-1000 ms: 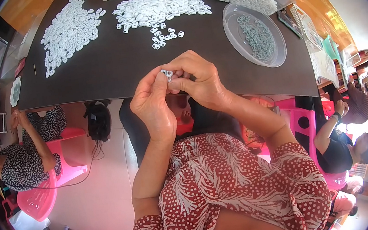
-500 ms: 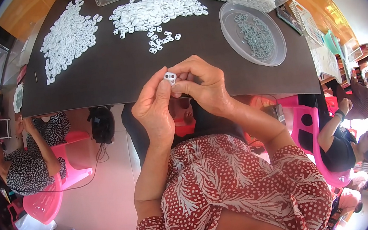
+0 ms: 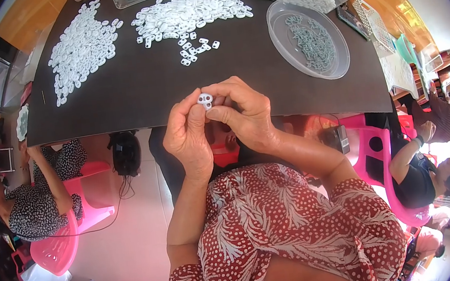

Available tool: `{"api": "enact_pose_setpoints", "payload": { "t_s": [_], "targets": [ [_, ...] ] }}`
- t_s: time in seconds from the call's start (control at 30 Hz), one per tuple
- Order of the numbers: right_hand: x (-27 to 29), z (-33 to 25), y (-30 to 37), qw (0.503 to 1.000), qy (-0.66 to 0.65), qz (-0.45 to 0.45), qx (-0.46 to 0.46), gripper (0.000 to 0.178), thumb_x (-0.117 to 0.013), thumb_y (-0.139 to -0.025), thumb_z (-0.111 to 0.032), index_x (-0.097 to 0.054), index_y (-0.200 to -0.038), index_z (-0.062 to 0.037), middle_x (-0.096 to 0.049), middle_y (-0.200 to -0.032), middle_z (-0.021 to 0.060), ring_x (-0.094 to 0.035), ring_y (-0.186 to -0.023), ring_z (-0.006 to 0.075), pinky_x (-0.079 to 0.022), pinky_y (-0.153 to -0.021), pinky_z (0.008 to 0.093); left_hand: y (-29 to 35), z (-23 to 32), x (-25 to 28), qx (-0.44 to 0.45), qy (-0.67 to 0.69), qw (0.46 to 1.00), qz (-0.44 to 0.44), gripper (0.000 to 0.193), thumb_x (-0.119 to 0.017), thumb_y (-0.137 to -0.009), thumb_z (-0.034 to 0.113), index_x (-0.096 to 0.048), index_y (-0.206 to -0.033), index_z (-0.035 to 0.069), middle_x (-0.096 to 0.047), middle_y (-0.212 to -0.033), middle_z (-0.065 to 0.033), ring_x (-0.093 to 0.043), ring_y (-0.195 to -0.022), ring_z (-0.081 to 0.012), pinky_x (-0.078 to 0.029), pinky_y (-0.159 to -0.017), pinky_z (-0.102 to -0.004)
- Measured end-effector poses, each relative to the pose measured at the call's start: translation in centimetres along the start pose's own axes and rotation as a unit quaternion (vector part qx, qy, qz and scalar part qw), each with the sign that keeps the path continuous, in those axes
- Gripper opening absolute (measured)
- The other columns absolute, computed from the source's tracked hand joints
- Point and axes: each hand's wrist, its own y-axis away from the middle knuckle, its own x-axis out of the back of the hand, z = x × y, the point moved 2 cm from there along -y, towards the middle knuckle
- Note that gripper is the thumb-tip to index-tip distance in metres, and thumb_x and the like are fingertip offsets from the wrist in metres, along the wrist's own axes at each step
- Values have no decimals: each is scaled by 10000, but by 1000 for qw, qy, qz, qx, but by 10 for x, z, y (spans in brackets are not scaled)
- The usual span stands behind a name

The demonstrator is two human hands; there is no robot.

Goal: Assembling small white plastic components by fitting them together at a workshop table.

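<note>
Between left hand (image 3: 187, 139) and right hand (image 3: 247, 117), white two-holed piece (image 3: 205, 98), pinched by both, digits closed

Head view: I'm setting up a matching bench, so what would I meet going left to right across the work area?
Left-hand pile of white pieces → left hand → held white plastic → right hand → round clear dish → white perforated basket

From my remote feed I can't read any lettering, number, label or sign. Nothing here resolves into legible text for me.
</note>
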Motion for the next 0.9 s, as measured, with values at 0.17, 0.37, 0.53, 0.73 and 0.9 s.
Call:
{"api": "enact_pose_setpoints", "payload": {
  "t_s": [0.17, 0.37, 0.53, 0.73, 0.9],
  "targets": [
    [-3, 0, 1, 1000, 12, 11, 20, 278, -660, -706, 33, -638, -981, 3, -614, -830, 55, -515, -696, 144, -441, -593, 267, 4, -4, 3, 7, 8, 1000, 16, 208, -600, -891, 122, -610, -1018, -43, -615, -880, -54, -548, -740, -92, -460, -652, -220],
    [-8, 2, 3, 997, 32, 22, 65, 283, -646, -695, 49, -639, -976, 10, -637, -821, 70, -530, -709, 173, -452, -630, 294, 9, -6, 4, 3, 23, 999, 29, 210, -596, -896, 133, -597, -1019, -37, -606, -882, -55, -538, -747, -91, -449, -662, -218],
    [-10, 5, 4, 991, 33, 38, 123, 269, -643, -691, 63, -636, -957, 19, -641, -822, 84, -549, -712, 187, -454, -635, 294, 10, -7, 6, -17, -4, 1000, 17, 205, -588, -903, 142, -594, -1015, -29, -586, -854, -40, -512, -719, -81, -438, -646, -211],
    [-10, 1, 7, 992, 47, 14, 118, 276, -629, -750, 89, -621, -1019, 29, -618, -917, 103, -548, -739, 146, -457, -620, 247, 8, -5, 8, -18, -17, 1000, 13, 211, -581, -909, 155, -592, -1017, -25, -581, -844, -34, -504, -699, -77, -432, -625, -205],
    [-13, 5, 8, 987, 65, 37, 140, 274, -636, -724, 80, -613, -991, 23, -622, -894, 105, -549, -732, 176, -456, -624, 275, 10, -6, 7, 14, 13, 1000, 20, 203, -578, -910, 156, -583, -1005, -24, -588, -850, -42, -512, -703, -78, -434, -622, -207]
  ]
}}
